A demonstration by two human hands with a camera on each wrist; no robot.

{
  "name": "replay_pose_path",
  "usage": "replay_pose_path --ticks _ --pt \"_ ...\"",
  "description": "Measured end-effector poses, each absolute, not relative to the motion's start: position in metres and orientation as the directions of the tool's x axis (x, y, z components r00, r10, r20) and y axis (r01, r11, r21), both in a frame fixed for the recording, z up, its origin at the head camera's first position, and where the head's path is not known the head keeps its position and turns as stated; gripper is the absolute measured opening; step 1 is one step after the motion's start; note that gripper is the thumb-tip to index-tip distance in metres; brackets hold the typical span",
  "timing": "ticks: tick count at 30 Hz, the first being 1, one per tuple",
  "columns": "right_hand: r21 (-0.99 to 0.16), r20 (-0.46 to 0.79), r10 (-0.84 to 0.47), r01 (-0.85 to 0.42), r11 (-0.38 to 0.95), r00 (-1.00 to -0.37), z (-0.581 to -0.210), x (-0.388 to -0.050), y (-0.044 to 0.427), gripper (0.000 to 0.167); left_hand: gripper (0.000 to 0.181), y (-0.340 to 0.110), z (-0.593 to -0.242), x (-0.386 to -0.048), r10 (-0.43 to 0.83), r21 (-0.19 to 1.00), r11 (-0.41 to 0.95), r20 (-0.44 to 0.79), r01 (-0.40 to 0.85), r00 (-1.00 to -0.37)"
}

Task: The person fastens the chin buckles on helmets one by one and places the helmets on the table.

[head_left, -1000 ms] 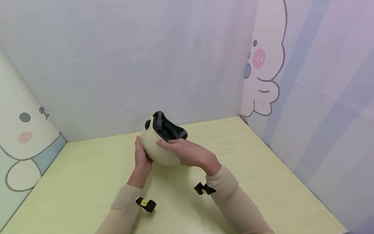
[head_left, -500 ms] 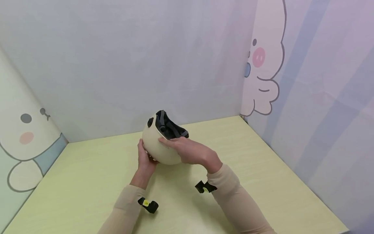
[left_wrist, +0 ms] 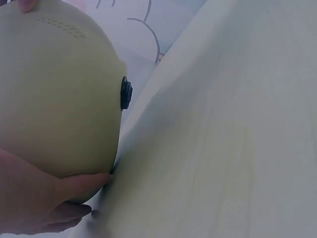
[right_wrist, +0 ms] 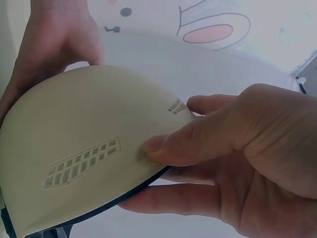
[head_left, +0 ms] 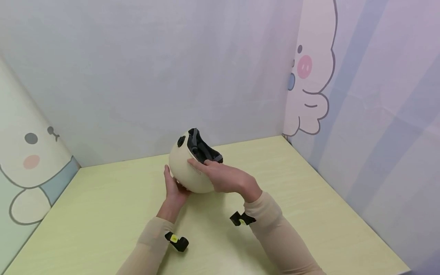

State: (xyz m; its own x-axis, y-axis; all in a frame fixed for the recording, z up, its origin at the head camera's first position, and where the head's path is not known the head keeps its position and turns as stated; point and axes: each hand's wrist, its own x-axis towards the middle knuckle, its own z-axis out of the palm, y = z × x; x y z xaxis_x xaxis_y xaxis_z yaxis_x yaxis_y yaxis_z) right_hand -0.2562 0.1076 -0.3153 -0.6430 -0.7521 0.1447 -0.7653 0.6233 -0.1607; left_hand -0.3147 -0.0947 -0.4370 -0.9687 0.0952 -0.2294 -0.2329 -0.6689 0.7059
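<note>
A cream helmet [head_left: 187, 168] with a black inner lining [head_left: 203, 149] is tilted on its side in the head view, its opening facing up and to the right. At its lower left, my left hand [head_left: 176, 193] cups the shell, the thumb up its side and the other fingers underneath. My right hand [head_left: 228, 177] pinches the rim, thumb on the outer shell. Small vent holes [right_wrist: 84, 162] mark the shell in the right wrist view. A black round knob [left_wrist: 126, 92] shows on the shell in the left wrist view.
The helmet is over a pale yellow-green table [head_left: 113, 214]. Behind stands a light grey curtain wall [head_left: 154, 76]; printed cartoon panels [head_left: 311, 68] flank it. Black camera mounts [head_left: 177, 241] sit on both sleeved wrists.
The helmet has turned slightly to the right, its black knob shifting right and up. My left hand has slid right, farther beneath the shell; the right hand keeps its grip on the rim.
</note>
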Motion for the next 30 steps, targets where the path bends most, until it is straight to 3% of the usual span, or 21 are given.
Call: replay_pose_path --ticks 14,23,30 --pt "-0.219 0.178 -0.728 -0.748 0.626 -0.662 -0.318 -0.258 0.100 0.080 0.083 -0.093 -0.432 -0.310 0.132 0.682 -0.680 -0.246 -0.268 -0.960" --pt "-0.089 0.298 -0.693 -0.742 0.664 -0.656 -0.319 -0.258 0.096 0.070 0.085 -0.091 -0.429 -0.310 0.142 0.724 -0.635 -0.232 -0.268 -0.962" --pt "-0.033 0.261 -0.739 -0.771 0.636 -0.621 -0.318 -0.256 0.098 0.077 0.085 -0.089 -0.428 -0.311 0.151 0.736 -0.623 -0.218 -0.264 -0.964"
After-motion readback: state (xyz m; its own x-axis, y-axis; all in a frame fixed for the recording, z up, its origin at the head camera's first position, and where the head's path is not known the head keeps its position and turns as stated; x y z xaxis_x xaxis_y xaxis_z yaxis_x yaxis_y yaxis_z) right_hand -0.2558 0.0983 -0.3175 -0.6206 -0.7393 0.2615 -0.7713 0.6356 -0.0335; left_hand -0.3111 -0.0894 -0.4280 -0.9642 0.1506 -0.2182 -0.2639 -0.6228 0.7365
